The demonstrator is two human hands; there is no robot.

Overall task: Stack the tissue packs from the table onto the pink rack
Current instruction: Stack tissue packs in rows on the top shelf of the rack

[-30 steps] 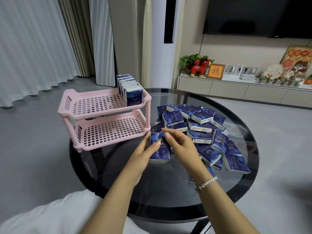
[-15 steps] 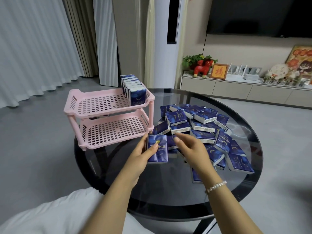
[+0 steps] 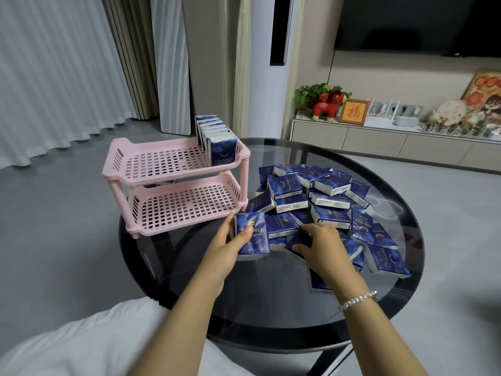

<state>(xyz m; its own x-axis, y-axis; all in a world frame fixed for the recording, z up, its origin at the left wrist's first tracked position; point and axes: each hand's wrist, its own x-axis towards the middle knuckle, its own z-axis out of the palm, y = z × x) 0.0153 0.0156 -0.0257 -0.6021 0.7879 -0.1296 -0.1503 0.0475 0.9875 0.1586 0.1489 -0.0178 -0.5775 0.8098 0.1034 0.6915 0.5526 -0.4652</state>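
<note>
Left hand (image 3: 225, 248) fingers grasp upright blue foil tissue pack (image 3: 253, 234) near round black glass tabletop's (image 3: 271, 302) left edge | right hand (image 3: 324, 246) curls onto loose pile (image 3: 320, 202) | risk: slick packs topple beside two-tier pink plastic rack (image 3: 176, 183)

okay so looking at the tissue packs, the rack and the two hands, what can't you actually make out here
- Head view: the pile of tissue packs overlaps itself, so no exact count.
- Head view: the row of packs on the pink rack shows only its front pack's face; the count is uncertain.
- Head view: the right hand covers what its fingers touch.
- Head view: the left hand holds at least one pack; any behind it is hidden.
</note>
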